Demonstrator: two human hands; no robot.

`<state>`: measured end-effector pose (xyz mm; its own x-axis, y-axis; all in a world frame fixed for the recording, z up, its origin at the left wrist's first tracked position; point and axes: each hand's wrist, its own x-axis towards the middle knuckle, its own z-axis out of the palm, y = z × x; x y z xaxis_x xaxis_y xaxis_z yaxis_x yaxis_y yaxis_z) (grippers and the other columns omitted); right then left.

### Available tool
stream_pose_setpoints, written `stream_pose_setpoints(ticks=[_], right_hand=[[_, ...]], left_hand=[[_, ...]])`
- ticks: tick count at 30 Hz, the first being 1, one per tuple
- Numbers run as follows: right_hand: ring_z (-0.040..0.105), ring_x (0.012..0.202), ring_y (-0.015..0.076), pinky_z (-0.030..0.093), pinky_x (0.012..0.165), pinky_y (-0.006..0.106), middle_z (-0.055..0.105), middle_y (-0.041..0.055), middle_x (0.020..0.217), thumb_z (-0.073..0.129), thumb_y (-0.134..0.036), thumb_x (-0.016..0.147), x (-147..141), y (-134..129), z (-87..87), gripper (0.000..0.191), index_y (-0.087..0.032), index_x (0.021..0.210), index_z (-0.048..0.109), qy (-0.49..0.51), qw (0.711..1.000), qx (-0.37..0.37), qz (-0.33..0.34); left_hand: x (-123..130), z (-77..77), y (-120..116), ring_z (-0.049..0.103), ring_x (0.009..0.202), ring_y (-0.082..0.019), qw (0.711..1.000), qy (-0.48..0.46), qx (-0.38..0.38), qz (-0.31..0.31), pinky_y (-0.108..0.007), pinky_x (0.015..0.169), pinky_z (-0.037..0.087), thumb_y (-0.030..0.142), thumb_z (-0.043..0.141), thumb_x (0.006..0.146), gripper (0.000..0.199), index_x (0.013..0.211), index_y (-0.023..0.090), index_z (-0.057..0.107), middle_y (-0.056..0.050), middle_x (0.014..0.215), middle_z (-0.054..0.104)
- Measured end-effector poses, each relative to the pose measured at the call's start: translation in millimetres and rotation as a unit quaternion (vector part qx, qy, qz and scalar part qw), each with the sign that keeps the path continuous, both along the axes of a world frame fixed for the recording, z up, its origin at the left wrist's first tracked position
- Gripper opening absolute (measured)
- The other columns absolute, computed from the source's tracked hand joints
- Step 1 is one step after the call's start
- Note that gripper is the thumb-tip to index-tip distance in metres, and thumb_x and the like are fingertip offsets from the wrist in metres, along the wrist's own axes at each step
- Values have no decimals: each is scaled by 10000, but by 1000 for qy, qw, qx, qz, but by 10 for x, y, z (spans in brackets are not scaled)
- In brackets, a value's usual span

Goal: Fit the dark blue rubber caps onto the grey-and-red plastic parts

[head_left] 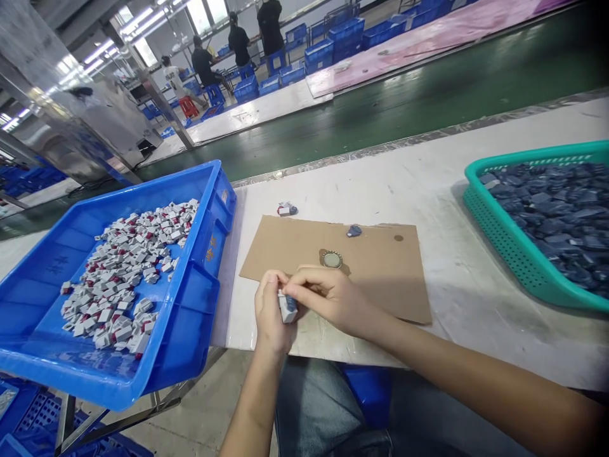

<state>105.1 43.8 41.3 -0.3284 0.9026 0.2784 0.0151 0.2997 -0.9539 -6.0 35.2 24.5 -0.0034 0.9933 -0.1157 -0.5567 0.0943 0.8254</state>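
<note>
Near the table's front edge, my left hand (pixel 272 315) is wrapped round a small white and blue-grey piece (pixel 287 307). My right hand (pixel 328 293) meets it from the right, thumb and forefinger pinched together at the top of that piece; whether something small sits between those fingertips is hidden. Both hands are over the front left part of a brown cardboard sheet (pixel 380 279). Just beyond them on the cardboard stands a small round dish with a beaded rim (pixel 332 259). Farther back lies a dark blue piece (pixel 354 231), and past the cardboard a white and blue piece (pixel 286 209).
At the left, a blue crate (pixel 190 279) holds many white and red pieces. A green basket (pixel 514 244) full of dark blue pieces stands at the right. Behind the table (pixel 419 171) runs a green conveyor belt (pixel 380 120). Several people are in the far background.
</note>
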Motion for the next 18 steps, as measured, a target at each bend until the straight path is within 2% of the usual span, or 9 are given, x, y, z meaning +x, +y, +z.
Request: stream_pose_setpoints(ticks=[3,5,7,10,14,18], right_hand=[[535,609,111,450,536,212,535,12,686,534,-287,806,-10,12,-5,197,-144,674,567,60,995,-68,29],[555,634,123,474,557,224,556,16,710,545,-311,795,-17,8,-11,172,-147,750,577,76,991,-97,45],[547,621,118,466,542,221,556,8,698,560,-310,782,-24,-5,-12,163,-150,809,576,68,991,-112,34],[528,596,105,440,522,206,535,-6,661,571,-283,776,-31,-15,-2,140,-147,809,564,45,993,-108,8],[557,626,119,461,553,220,561,4,685,518,-288,822,-20,27,8,136,-155,816,546,40,994,-99,25],[582,771,175,476,669,287,602,54,884,517,-335,838,36,-36,-33,178,-188,920,574,-74,997,-34,-19]], left_hand=[[1,0,7,345,395,-63,1000,13,1,10,-144,354,275,343,550,770,259,592,180,455,61,484,395],[2,-1,15,316,369,-62,1000,18,-4,15,-148,336,248,359,525,781,256,605,187,452,68,475,374],[8,-6,15,330,376,-68,999,24,-7,24,-152,339,252,367,498,795,241,632,193,462,65,487,387],[19,-23,4,372,416,-76,999,34,-10,29,-153,362,277,374,493,804,224,668,197,488,58,517,423],[-1,-59,28,352,423,-67,999,26,-10,26,-148,370,267,392,516,798,217,686,207,505,68,530,423],[3,-99,36,436,517,-77,999,1,-6,50,-156,429,326,412,560,771,212,723,205,565,42,611,504]])
